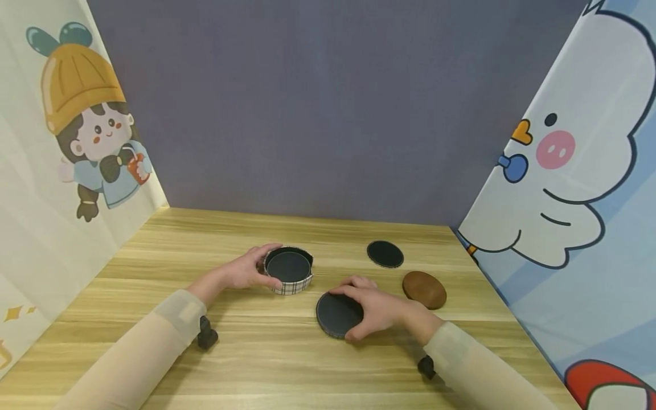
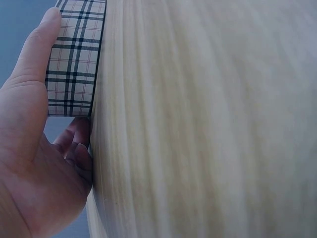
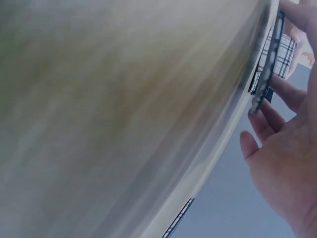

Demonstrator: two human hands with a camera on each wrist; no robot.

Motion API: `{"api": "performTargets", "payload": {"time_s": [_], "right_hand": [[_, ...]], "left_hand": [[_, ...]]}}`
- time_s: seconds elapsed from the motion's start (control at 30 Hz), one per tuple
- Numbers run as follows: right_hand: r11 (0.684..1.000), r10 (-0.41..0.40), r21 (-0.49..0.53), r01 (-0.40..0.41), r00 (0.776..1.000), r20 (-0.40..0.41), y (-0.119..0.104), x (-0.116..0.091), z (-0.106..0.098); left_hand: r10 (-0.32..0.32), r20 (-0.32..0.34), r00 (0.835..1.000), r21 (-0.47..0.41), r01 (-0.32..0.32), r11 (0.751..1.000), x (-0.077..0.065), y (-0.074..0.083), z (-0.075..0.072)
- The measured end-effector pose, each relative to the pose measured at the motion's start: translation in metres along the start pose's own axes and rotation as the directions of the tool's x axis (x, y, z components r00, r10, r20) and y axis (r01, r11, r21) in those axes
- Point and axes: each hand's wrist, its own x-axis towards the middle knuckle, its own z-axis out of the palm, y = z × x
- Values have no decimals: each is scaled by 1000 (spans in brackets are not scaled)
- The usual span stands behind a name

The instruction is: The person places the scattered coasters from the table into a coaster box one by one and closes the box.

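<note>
A round plaid coaster holder (image 1: 293,287) with a black inside stands on the table, a black disc (image 1: 288,267) lying in it. My left hand (image 1: 251,269) grips the holder, its thumb along the near wall and its fingers round the far side; the left wrist view shows the thumb against the plaid wall (image 2: 74,54). To the right and nearer, my right hand (image 1: 376,307) holds a round black coaster (image 1: 335,314) by its edge, thumb at the near side and fingers at the far side. In the right wrist view this coaster (image 3: 270,59) appears edge-on, just off the table.
Another black coaster (image 1: 385,254) lies flat at the back right. In front of it is a brown round coaster (image 1: 424,289), close behind my right wrist. The wood-grain table (image 1: 256,353) meets a grey back panel (image 1: 287,114) and printed cloth walls on both sides.
</note>
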Motion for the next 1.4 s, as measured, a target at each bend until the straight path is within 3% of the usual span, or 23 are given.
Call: {"api": "performTargets", "payload": {"time_s": [0.2,0.53,0.9,1.4], "right_hand": [[998,24,66,-19,997,-71,2,-2,-3],[997,20,81,-2,974,-225,7,5,-7],[998,43,46,-32,962,-270,11,25,-18],[995,96,42,-89,964,-247,3,59,-24]], "left_hand": [[-2,-2,1000,-1,2,1000,1,-2,1],[7,-6,1000,-6,-7,1000,2,-6,0],[-2,-7,1000,-7,2,1000,0,-4,1],[8,1,1000,3,-8,1000,1,-4,0]]}}
